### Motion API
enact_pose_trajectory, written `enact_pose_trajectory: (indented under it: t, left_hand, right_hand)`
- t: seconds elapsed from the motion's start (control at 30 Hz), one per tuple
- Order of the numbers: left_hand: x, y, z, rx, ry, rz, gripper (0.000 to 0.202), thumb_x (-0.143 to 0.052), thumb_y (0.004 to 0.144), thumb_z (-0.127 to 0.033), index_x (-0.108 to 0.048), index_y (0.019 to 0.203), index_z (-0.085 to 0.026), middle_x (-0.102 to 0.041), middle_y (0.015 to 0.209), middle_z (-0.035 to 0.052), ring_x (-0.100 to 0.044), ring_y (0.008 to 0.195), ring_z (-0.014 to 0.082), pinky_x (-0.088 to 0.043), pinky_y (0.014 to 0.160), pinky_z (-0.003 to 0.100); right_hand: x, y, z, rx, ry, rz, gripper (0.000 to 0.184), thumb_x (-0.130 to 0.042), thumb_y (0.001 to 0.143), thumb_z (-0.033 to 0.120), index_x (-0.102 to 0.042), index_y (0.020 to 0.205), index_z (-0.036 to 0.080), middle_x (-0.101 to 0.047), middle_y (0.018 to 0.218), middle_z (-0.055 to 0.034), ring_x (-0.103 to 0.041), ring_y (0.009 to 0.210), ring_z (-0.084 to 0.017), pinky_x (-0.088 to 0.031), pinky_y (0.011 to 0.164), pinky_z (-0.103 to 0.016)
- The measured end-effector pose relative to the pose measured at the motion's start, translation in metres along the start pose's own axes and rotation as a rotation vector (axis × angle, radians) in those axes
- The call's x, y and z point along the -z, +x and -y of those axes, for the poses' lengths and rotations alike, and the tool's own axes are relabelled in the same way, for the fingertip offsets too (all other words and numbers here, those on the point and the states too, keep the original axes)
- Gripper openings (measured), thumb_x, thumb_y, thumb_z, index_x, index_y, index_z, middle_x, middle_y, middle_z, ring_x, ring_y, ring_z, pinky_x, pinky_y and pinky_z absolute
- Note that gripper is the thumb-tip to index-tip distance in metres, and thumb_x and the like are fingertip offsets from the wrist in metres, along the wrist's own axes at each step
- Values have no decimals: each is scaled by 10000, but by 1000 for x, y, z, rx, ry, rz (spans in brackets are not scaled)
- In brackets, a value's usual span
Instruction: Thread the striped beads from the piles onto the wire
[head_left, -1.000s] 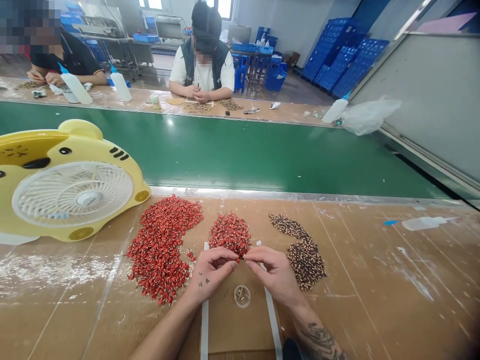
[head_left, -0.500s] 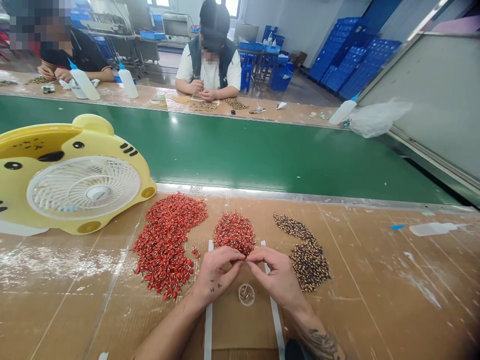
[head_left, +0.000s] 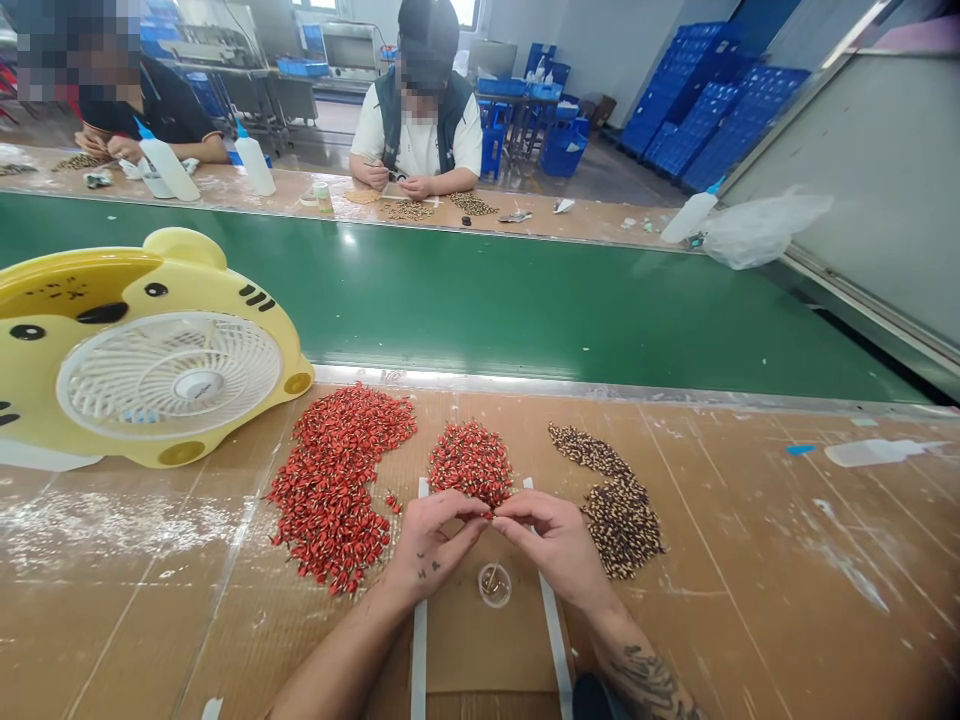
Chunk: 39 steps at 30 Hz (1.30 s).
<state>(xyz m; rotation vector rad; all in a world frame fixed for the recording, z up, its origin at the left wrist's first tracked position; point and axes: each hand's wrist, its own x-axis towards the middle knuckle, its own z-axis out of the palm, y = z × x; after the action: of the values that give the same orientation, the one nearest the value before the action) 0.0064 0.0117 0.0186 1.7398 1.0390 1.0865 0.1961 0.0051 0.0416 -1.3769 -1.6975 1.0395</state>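
My left hand and my right hand meet fingertip to fingertip in the middle of the cardboard-covered table. Both are pinched closed around a tiny red piece, mostly hidden by the fingers. Just beyond them lies a small heap of red pieces with pale tips. A larger heap of the same red pieces spreads to the left. Right of my right hand curves a pile of small black-and-gold pieces. Below my hands stands a little clear round cup with a few thin metallic bits inside.
A yellow animal-faced fan stands at the left. Behind the table runs a green conveyor belt. A white squeeze bottle lies at the right, its blue cap beside it. Two people work across the belt.
My hands stay pinched together in nearly the same place, with only slight finger movement. Across the belt, the middle person's hands have moved a little apart.
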Motion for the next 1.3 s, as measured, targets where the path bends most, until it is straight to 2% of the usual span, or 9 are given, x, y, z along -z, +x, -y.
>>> enact_pose_trajectory:
  t: [0.27, 0.4, 0.53, 0.67, 0.87, 0.97, 1.07, 1.2, 1.3]
  left_hand:
    - [-3, -2, 4, 35, -19, -31, 91, -661, 871, -205, -750, 865, -194, -752, 779, 50, -684, 711, 165, -520, 706, 252]
    - [-2, -1, 0, 43, -31, -40, 85, -667, 854, -191, -749, 832, -193, -753, 764, 49, -679, 695, 166, -516, 689, 251]
    - [-1, 0, -3, 111, -58, -21, 71, -698, 805, -164, -753, 766, -187, -756, 718, 40, -675, 650, 163, -514, 654, 240]
    - [-3, -1, 1, 169, -94, -4, 58, -710, 790, -163, -763, 776, -183, -766, 734, 42, -684, 659, 166, -515, 653, 237]
    - [-4, -3, 5, 160, -73, -14, 75, -704, 795, -154, -758, 749, -179, -748, 706, 37, -667, 635, 156, -501, 637, 231]
    - [-2, 0, 4, 111, -28, -11, 94, -678, 814, -137, -754, 783, -182, -738, 726, 37, -662, 665, 155, -499, 658, 233]
    - [3, 4, 6, 58, 33, -49, 118, -639, 851, -152, -748, 820, -186, -742, 782, 49, -674, 732, 166, -512, 710, 249]
    - [14, 12, 9, 72, 202, -174, 139, -601, 876, -164, -735, 844, -183, -751, 826, 54, -674, 724, 166, -516, 688, 252]
    - [17, 22, 11, 72, 377, -182, 155, -582, 871, -149, -732, 860, -189, -747, 807, 39, -657, 696, 159, -507, 674, 250]
  right_hand:
    - [2, 2, 3, -9, 59, 33, 156, -652, 869, 275, -793, 844, 212, -762, 828, -62, -690, 756, -195, -545, 726, -303]
    - [5, 5, -3, -71, 102, 101, 165, -674, 847, 301, -791, 806, 192, -755, 787, -60, -668, 708, -188, -522, 658, -282]
    - [8, 6, -9, -97, 90, 165, 168, -675, 837, 293, -784, 769, 184, -730, 735, -46, -626, 670, -172, -479, 617, -263]
    - [8, 7, -9, -93, 54, 176, 167, -657, 842, 271, -777, 764, 186, -713, 724, -34, -606, 655, -161, -453, 616, -260]
    - [5, 9, -7, -104, 68, 188, 162, -652, 831, 260, -759, 744, 174, -722, 736, -33, -625, 674, -164, -465, 636, -255]
    - [-2, 10, -11, -95, 78, 150, 163, -642, 849, 271, -760, 786, 177, -734, 763, -37, -645, 700, -173, -484, 654, -261]
    - [-6, 14, -18, -28, 63, 60, 166, -636, 871, 292, -764, 854, 188, -743, 817, -50, -663, 748, -186, -500, 681, -273]
    - [1, 18, -32, 84, 7, -84, 198, -602, 909, 310, -749, 859, 188, -737, 850, -65, -666, 780, -195, -502, 714, -291]
    - [10, 16, -40, 143, -47, -126, 222, -574, 931, 303, -732, 823, 191, -723, 819, -55, -655, 755, -190, -490, 709, -293]
